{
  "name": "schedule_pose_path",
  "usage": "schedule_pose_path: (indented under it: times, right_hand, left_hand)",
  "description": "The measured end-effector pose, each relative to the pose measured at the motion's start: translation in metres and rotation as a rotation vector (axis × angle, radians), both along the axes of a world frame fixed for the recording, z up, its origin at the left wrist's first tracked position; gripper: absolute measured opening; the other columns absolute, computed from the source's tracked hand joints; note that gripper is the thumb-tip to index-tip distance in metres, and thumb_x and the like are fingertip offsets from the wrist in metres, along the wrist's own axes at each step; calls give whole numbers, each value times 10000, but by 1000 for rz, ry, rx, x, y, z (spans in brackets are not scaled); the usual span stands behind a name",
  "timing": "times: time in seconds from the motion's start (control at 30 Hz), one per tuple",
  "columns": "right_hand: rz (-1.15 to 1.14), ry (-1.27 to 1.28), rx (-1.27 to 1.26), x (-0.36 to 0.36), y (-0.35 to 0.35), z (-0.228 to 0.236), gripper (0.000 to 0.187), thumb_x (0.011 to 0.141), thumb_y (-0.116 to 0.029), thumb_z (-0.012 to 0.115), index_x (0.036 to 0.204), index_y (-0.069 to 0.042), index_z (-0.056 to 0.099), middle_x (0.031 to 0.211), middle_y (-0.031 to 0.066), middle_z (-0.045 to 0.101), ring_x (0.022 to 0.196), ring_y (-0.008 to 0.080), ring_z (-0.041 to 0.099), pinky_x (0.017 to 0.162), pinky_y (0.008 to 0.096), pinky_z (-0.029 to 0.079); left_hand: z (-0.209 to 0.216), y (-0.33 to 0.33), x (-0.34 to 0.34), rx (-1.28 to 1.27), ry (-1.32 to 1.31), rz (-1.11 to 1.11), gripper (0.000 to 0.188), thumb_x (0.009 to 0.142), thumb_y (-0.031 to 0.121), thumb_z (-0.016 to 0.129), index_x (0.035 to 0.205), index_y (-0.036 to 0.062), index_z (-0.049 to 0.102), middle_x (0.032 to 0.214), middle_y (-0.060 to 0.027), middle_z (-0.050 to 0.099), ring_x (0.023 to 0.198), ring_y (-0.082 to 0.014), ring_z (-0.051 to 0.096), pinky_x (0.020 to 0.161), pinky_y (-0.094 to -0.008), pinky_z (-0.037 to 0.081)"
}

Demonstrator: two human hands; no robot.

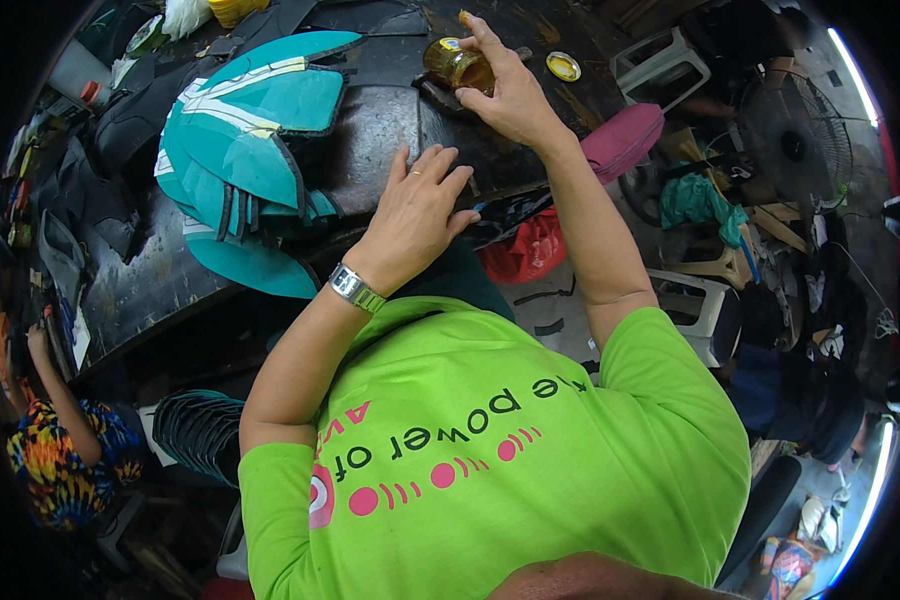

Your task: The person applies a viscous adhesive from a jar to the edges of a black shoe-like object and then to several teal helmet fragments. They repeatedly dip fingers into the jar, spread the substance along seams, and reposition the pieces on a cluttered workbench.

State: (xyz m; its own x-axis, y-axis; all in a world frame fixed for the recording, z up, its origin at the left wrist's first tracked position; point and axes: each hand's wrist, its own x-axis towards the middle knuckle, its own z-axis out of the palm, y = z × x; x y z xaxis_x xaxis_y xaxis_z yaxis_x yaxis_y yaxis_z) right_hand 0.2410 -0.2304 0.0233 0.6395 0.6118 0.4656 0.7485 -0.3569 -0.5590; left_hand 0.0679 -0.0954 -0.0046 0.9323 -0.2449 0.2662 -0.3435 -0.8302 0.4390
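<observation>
My left hand [417,207] is palm down at the near edge of the dark worktable, fingers slightly spread, holding nothing. A watch is on its wrist and a ring on a finger. Farther right, my right hand [510,88] is beside a tilted glass jar [457,66] of amber, glue-like stuff. Its thumb and index finger are spread apart around the jar's near end, and orange stuff coats the index fingertip. I cannot make out the other fingers well. Left of my hands, overlapping teal curved pieces [255,105] with white strips and dark edges form a pile.
A yellow-and-white round lid [563,67] rests right of the jar. Black sheet pieces [95,195] cover the table's left side. A pink pouch [625,142] is by my right forearm, and a red bag [525,248] hangs below the edge. A fan [795,140] stands right; another person [75,450] is at left.
</observation>
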Motion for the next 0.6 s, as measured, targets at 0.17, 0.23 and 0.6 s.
schedule_pose_path:
  times: [0.17, 0.23, 0.6]
  right_hand:
    - [66, 323, 97, 19, -8, 14, 954, 738, -42, 617, 1599, -135, 215, 1160, 162, 641, 1027, 265, 632, 948, 341, 480]
    - [157, 440, 143, 32, -9, 17, 929, 761, -28, 588, 1603, -148, 217, 1144, 143, 636, 1009, 219, 607, 934, 312, 468]
    - [223, 309, 45, 42, -21, 8, 847, 889, -152, 672, 1603, -132, 218, 1182, 121, 618, 1054, 192, 585, 970, 310, 452]
  left_hand:
    - [-3, 2, -4, -25, -24, -13, 469, 862, 243, 748, 1252, 30, 598, 1362, -186, 534, 1341, -347, 455, 1159, -553, 283]
    - [-4, 2, -4, -31, -25, -16, 465, 863, 244, 746, 1250, 32, 598, 1356, -186, 537, 1334, -346, 461, 1156, -553, 286]
    - [-12, -4, -2, -35, -22, -34, 425, 866, 261, 741, 1208, 45, 611, 1309, -181, 556, 1303, -356, 480, 1138, -560, 300]
